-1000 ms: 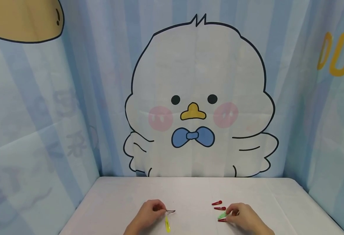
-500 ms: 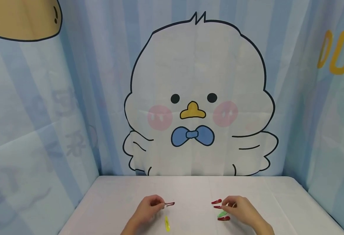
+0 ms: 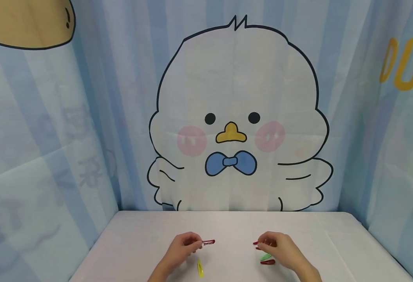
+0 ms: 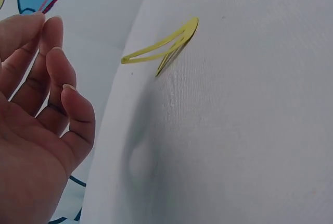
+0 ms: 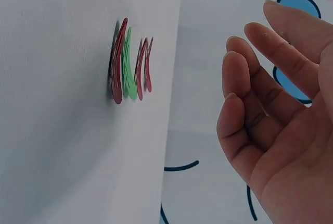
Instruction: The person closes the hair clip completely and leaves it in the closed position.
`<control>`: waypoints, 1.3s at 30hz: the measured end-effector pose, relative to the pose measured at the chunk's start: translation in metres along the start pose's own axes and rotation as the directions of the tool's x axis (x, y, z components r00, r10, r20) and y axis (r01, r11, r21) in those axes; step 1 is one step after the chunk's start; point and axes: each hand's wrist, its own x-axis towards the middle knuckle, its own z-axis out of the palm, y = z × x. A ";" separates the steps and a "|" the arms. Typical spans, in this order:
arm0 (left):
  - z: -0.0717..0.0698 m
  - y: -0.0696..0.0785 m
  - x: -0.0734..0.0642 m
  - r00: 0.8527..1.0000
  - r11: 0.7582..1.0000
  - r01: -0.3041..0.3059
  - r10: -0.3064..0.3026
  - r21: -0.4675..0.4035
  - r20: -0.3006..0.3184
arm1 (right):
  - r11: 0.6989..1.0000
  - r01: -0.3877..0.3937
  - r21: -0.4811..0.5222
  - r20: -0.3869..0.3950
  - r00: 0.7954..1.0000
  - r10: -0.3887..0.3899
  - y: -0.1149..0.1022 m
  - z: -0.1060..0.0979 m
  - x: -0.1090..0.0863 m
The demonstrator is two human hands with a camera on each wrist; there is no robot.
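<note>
My left hand (image 3: 180, 250) pinches a dark red snap hair clip (image 3: 210, 242) between thumb and fingertips, its prongs spread apart in the left wrist view. Below that hand, a yellow snap hair clip (image 3: 200, 268) lies on the table, bent open. Over on the right, my right hand (image 3: 283, 250) hovers with relaxed fingers and a gap between thumb and index. Beneath it, a row of clips lies side by side in the right wrist view: a dark red clip (image 5: 118, 65), a green clip (image 5: 129, 73) and two more red clips (image 5: 140, 75). The hand partly hides them in the head view.
The white table (image 3: 150, 229) ends at a straight far edge. Behind it hangs a striped blue curtain (image 3: 132, 78) with a printed duck, and similar cloth stands along both sides.
My left hand has lifted the red clip away from above the yellow one and moved slightly right. My right hand has left the green clip and risen toward the far red clips.
</note>
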 end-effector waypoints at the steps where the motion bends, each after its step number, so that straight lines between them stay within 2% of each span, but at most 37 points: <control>1: 0.001 0.000 0.000 1.000 1.000 -0.002 0.002 -0.008 0.004 | 1.000 0.000 0.014 0.007 1.000 0.000 -0.001 0.001 0.000; 7: 0.008 0.003 -0.001 1.000 0.998 0.006 -0.005 -0.065 0.015 | 0.999 -0.019 0.051 0.007 1.000 0.019 -0.009 0.007 0.000; 18: 0.028 0.011 -0.006 0.999 0.985 0.003 0.004 -0.175 0.041 | 0.972 0.098 0.214 -0.008 0.995 -0.099 -0.021 0.026 -0.001; 21: 0.033 0.017 -0.008 0.999 0.982 -0.007 0.014 -0.191 0.037 | 0.953 0.128 0.274 -0.010 0.991 -0.131 -0.025 0.033 -0.001; 27: 0.042 0.023 -0.013 0.999 0.976 -0.025 0.033 -0.218 0.034 | 0.887 0.135 0.443 0.034 0.985 -0.167 -0.032 0.045 -0.002; 36: 0.050 0.019 -0.013 1.000 0.974 -0.002 0.006 -0.227 0.020 | 0.828 0.147 0.541 0.076 0.972 -0.223 -0.037 0.052 -0.005; 39: 0.052 0.019 -0.014 1.000 0.970 -0.004 0.010 -0.241 0.025 | 0.831 0.138 0.538 0.070 0.976 -0.207 -0.039 0.053 -0.006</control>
